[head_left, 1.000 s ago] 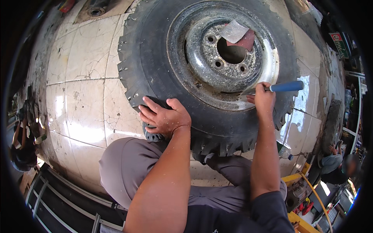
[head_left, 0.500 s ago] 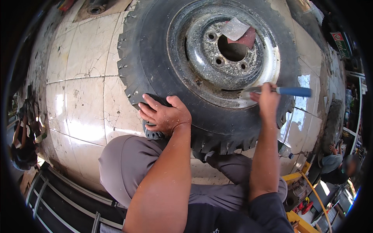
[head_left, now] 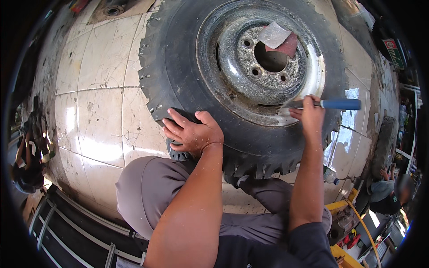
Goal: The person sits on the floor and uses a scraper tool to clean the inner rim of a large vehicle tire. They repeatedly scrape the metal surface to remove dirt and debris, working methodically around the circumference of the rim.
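Note:
A big black tyre [head_left: 183, 71] lies flat in front of me, its worn steel rim [head_left: 232, 62] facing up. White flecks and bare patches mark the rim, with a pale strip along its right side. My right hand [head_left: 311, 114] is closed around the metal part of a blue-handled scraper [head_left: 342, 104]. The tool's tip meets the rim's lower right edge. My left hand [head_left: 195, 132] rests with fingers spread on the tyre's near left tread. Two sheets of sandpaper, one grey [head_left: 274, 35] and one red [head_left: 287, 46], lie over the hub's centre hole.
Pale floor tiles [head_left: 100, 107] surround the tyre. A clear bottle [head_left: 330, 176] lies near its right side. Metal rails [head_left: 76, 219] are at lower left and a yellow frame [head_left: 344, 205] at lower right. Other people appear at the left edge and the right edge [head_left: 386, 192].
The scraper and right hand, blurred before, now look sharper in nearly the same spot on the rim. The whole view has shifted slightly; the left hand stays on the tyre.

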A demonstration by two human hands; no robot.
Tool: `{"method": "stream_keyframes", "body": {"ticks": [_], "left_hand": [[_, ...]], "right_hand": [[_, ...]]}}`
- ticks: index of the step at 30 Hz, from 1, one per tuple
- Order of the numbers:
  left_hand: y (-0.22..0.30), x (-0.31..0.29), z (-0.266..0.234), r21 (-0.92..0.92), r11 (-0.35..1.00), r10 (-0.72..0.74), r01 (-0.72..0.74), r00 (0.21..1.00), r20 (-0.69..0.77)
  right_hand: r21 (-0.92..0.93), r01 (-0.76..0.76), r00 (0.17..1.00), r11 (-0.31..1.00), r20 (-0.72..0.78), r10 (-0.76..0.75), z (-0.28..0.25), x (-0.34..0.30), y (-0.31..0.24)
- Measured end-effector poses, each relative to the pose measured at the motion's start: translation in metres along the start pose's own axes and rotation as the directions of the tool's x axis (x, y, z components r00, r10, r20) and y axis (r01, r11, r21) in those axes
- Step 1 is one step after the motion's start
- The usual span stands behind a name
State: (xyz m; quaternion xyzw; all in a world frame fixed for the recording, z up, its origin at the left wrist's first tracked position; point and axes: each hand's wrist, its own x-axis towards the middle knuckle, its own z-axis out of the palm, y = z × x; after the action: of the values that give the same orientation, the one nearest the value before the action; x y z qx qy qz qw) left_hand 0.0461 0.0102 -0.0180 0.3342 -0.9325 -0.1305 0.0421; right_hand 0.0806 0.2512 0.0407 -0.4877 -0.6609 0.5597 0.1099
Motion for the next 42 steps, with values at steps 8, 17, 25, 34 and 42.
{"method": "stream_keyframes", "body": {"ticks": [8, 17, 25, 34, 42], "left_hand": [[0.0, 0.002, -0.002, 0.013, 1.0, 0.009, -0.009, 1.0, -0.017], [-0.001, 0.001, -0.004, -0.001, 1.0, 0.009, -0.009, 1.0, -0.021], [-0.004, 0.001, -0.007, 0.001, 1.0, -0.005, 0.005, 1.0, 0.029], [-0.002, 0.002, -0.004, 0.002, 1.0, 0.001, -0.001, 1.0, 0.015], [0.003, 0.002, -0.007, 0.006, 1.0, -0.012, 0.012, 0.999, 0.034]], "right_hand": [[0.002, -0.053, 0.998, 0.999, 0.024, 0.053, 0.009, 0.0, 0.003], [-0.011, -0.05, 0.997, 0.999, 0.063, 0.05, 0.0, 0.012, 0.012], [-0.085, -0.063, 0.997, 0.994, 0.026, 0.066, 0.004, 0.007, 0.007], [-0.001, -0.057, 0.998, 0.998, 0.02, 0.057, 0.005, 0.002, 0.012], [-0.076, -0.041, 0.998, 0.996, 0.04, 0.045, 0.001, 0.005, 0.013]]}}
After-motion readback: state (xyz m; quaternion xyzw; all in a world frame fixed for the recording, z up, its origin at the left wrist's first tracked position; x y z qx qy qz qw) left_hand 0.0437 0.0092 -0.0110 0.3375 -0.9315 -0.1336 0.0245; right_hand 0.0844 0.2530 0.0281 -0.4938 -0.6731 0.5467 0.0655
